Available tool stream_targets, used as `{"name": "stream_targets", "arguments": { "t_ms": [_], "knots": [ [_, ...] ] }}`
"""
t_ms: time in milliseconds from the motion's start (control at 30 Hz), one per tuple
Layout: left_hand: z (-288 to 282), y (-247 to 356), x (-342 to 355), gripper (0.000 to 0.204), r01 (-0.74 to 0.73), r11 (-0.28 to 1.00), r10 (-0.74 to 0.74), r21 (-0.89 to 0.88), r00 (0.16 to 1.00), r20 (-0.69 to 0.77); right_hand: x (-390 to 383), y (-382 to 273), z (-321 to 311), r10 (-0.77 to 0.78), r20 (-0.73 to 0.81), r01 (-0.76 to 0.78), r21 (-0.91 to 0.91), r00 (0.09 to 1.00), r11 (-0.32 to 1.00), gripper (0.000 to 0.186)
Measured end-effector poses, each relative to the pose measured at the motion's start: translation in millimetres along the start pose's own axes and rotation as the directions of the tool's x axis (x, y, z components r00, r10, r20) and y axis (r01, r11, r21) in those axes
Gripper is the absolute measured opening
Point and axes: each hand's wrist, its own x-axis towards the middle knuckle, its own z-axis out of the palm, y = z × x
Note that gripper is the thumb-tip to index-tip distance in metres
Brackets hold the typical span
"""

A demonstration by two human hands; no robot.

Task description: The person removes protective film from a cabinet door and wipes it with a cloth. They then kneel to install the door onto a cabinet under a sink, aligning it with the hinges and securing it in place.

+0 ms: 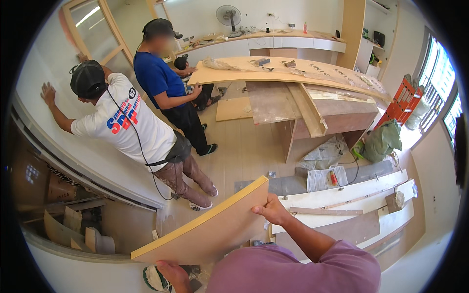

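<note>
Board (205, 229), flat laminated wood, yellow-edged, tilted; right hand (270, 209) grasps its upper edge, left hand (172, 274) grips its lower edge.

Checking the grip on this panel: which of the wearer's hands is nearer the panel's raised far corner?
Right. The right hand grips the wooden panel just below its raised corner; the left hand holds the low near edge, far from that corner.

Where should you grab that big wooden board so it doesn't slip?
Probably by its two opposite edges, one hand from each side, as here: the right hand curls over the upper edge near the high corner, and the left hand supports the lower edge. The wooden board is wide, flat and tilted, so a single hand would likely let it swing.
</note>
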Motion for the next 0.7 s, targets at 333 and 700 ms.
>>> {"name": "stream_targets", "arguments": {
  "t_ms": [333, 700],
  "knots": [
    [-4, -7, 4, 0.076, 0.027, 1.000, -0.027, -0.012, 0.999, 0.024, 9, 5, -4, -0.003, -0.003, 0.003, 0.056, 1.000, 0.998, 0.054],
    [-13, -14, 25, 0.075, 0.043, 0.999, -0.041, 0.006, 0.989, -0.144, 27, 6, 26, 0.027, 0.013, -0.027, 0.000, 1.000, 1.000, 0.054]
  ]
}}
